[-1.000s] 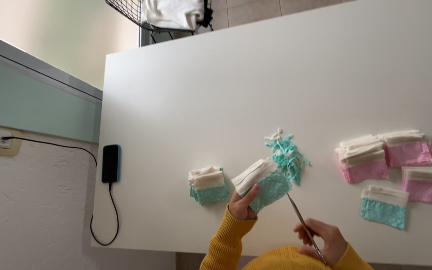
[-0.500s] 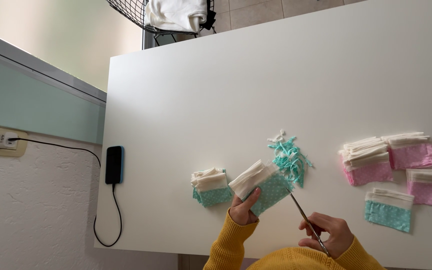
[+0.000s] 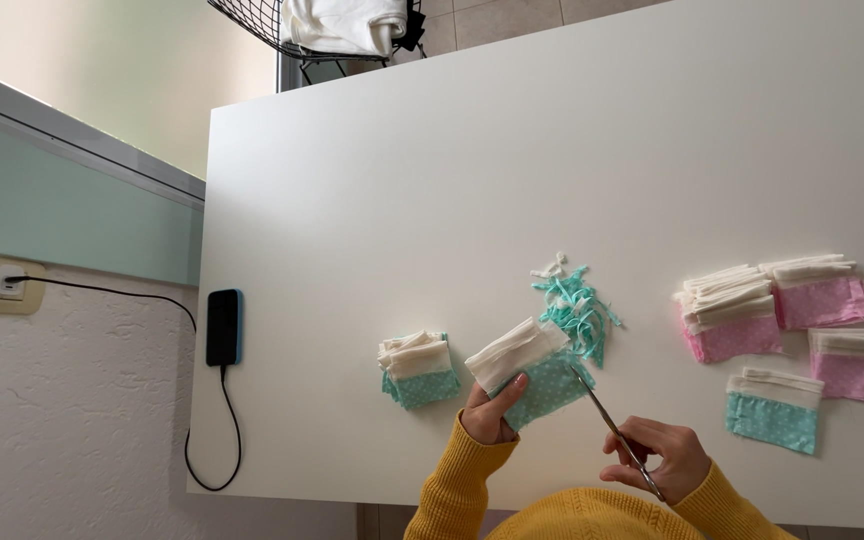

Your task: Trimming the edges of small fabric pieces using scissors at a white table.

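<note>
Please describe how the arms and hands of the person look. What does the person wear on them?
Both arms wear mustard-yellow knitted sleeves with ribbed cuffs at the wrists. The left hand and the right hand are bare, without gloves. No ring, watch or bracelet can be seen.

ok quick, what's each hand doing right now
Left hand: closed on a teal and cream fabric stack.
Right hand: closed on scissors, tips at the stack's edge.

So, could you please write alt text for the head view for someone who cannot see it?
At a white table, the left hand holds a teal and cream fabric stack while the right hand holds scissors at its edge. Teal scraps lie beside it; pink stacks sit right, a phone left.
</note>
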